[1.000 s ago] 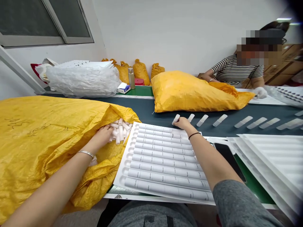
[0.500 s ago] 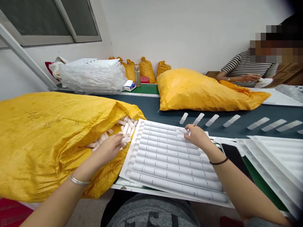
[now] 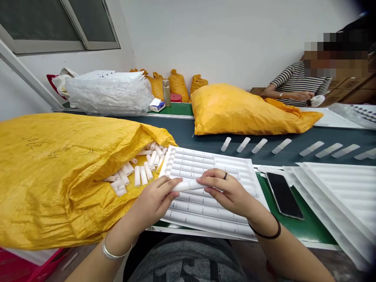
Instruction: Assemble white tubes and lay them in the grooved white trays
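Observation:
Between my two hands lies a white plastic tube (image 3: pixel 187 185), held level over the tray, with a seam near its middle. My left hand (image 3: pixel 158 197) is closed with thumb and fingers on the tube's left end. Pinching the right end is my right hand (image 3: pixel 227 192). Under them, a white moulded tray (image 3: pixel 246 168) has rows of white tubes with small dark print (image 3: pixel 202 213); my hands hide some rows. To the left, loose white tube pieces (image 3: pixel 143 175) spill from the mouth of a large yellow sack (image 3: pixel 58 176).
A dark belt (image 3: pixel 179 127) runs behind the tray, with several capped tubes (image 3: pixel 282 146) spaced along it. Another yellow sack (image 3: pixel 235 111) lies beyond. At right are a phone (image 3: pixel 284 196) and stacked trays (image 3: pixel 346 196). A co-worker in a striped top (image 3: pixel 289 80) sits across, hands occupied.
My left hand has left the loose pieces at the sack and come right, over the tray. My right hand has come back from the tray's far rows, and both now meet on one tube.

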Demonstrator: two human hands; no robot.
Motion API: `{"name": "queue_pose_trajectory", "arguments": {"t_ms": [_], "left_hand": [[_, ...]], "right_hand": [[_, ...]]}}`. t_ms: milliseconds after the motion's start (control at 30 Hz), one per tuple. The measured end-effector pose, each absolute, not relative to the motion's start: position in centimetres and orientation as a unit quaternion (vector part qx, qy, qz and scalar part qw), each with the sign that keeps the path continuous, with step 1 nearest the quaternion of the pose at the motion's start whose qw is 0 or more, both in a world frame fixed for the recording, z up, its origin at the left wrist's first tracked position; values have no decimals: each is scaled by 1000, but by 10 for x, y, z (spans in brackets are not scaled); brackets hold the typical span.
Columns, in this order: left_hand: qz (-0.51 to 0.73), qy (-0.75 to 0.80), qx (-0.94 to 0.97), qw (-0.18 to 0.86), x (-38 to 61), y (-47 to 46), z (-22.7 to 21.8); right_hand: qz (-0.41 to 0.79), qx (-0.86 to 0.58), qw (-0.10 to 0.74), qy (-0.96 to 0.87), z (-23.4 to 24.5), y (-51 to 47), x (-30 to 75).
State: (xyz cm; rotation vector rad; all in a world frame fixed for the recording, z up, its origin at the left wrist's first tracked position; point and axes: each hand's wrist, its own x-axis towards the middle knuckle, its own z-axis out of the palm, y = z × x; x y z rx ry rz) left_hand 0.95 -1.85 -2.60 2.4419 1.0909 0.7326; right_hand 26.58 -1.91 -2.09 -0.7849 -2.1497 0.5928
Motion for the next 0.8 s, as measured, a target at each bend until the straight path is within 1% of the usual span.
{"name": "queue_pose_trajectory", "arguments": {"t_ms": [100,233,333,400,467,533,600,633,767,800], "left_hand": [[274,355,878,165,12,-22,-18],[311,349,875,125,17,-23,-19],[325,332,875,136,19,-24,-25],[327,325,875,147,20,-26,-32],[304,339,877,155,21,-25,-40],[257,376,876,160,17,-20,-48],[216,438,860,147,7,-8,-54],[200,480,844,130,-2,0,-57],[138,673,727,22,-51,39,-74],[112,698,707,21,-63,47,-79]], "right_hand": [[239,-305,367,-846,-23,-21,261],[240,-323,396,-825,-30,-21,254],[218,-305,409,-832,-32,-24,254],[210,-298,395,-843,-33,-26,252],[185,-306,341,-869,-36,-23,247],[134,-371,246,-886,-41,-9,242],[81,-475,166,-860,-48,19,241],[63,-531,148,-832,-51,38,244],[43,-681,149,-715,-64,120,280],[50,-710,140,-688,-68,137,293]]}}
